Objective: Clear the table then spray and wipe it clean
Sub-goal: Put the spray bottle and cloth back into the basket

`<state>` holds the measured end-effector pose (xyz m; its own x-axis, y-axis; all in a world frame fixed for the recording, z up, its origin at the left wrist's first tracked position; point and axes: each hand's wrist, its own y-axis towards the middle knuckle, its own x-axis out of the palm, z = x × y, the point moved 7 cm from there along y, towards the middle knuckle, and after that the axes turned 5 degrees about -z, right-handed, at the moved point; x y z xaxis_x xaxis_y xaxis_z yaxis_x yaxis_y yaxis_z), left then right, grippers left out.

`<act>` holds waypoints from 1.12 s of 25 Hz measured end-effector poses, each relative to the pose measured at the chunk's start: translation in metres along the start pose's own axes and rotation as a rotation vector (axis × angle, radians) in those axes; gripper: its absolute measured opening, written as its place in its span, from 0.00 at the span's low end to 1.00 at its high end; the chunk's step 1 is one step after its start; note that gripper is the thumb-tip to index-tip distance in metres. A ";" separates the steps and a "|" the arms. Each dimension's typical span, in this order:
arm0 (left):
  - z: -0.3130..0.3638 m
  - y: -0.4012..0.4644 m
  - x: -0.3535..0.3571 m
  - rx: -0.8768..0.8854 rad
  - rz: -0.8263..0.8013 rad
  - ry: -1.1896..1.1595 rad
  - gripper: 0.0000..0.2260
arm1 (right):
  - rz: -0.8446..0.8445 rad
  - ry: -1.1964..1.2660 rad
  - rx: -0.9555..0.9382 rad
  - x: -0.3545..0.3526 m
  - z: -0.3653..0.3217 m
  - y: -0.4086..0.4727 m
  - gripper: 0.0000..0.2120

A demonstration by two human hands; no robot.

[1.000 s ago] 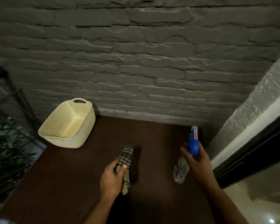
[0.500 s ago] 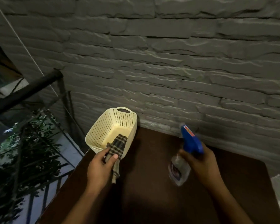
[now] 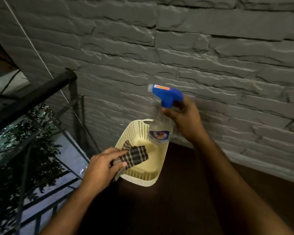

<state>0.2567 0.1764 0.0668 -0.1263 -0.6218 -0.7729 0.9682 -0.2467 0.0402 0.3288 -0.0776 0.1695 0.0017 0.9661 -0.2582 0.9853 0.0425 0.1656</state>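
The checked cloth (image 3: 134, 156) hangs over the near-left rim of the cream basket (image 3: 143, 179), pinched in the left hand (image 3: 102, 168). The right hand (image 3: 183, 121) grips the spray bottle (image 3: 160, 129) by its neck, above the basket. The basket stands on the dark table (image 3: 176, 209) by the grey brick wall (image 3: 210, 56).

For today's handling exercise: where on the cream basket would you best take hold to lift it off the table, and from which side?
Judging by shape, grip the basket by the cut-out handle in its far rim, coming from above. The near rim is crowded: the left hand holds the checked cloth over it, and the right hand holds the spray bottle above it.
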 end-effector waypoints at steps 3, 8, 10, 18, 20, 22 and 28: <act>-0.011 0.006 -0.001 0.037 -0.027 0.036 0.17 | -0.018 0.012 0.089 0.037 0.034 0.029 0.12; -0.029 0.015 0.000 0.065 -0.038 0.084 0.21 | -0.010 0.058 0.239 0.080 0.102 0.053 0.12; -0.035 0.017 0.002 0.065 -0.045 0.104 0.21 | -0.014 0.055 0.293 0.091 0.124 0.057 0.13; -0.041 0.029 0.015 0.131 -0.111 0.161 0.18 | 0.008 0.037 0.352 0.092 0.160 0.068 0.12; -0.040 0.036 0.020 0.157 -0.147 0.192 0.19 | -0.007 0.019 0.369 0.095 0.164 0.068 0.13; -0.040 0.045 0.025 0.171 -0.171 0.217 0.19 | -0.025 -0.026 0.377 0.095 0.166 0.065 0.16; -0.029 0.075 0.042 0.234 -0.196 0.353 0.19 | 0.059 -0.150 0.326 0.061 0.148 0.033 0.23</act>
<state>0.3303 0.1527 0.0191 -0.1813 -0.2656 -0.9469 0.8536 -0.5206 -0.0174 0.3867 -0.0554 0.0180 0.0615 0.9153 -0.3980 0.9853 -0.1193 -0.1220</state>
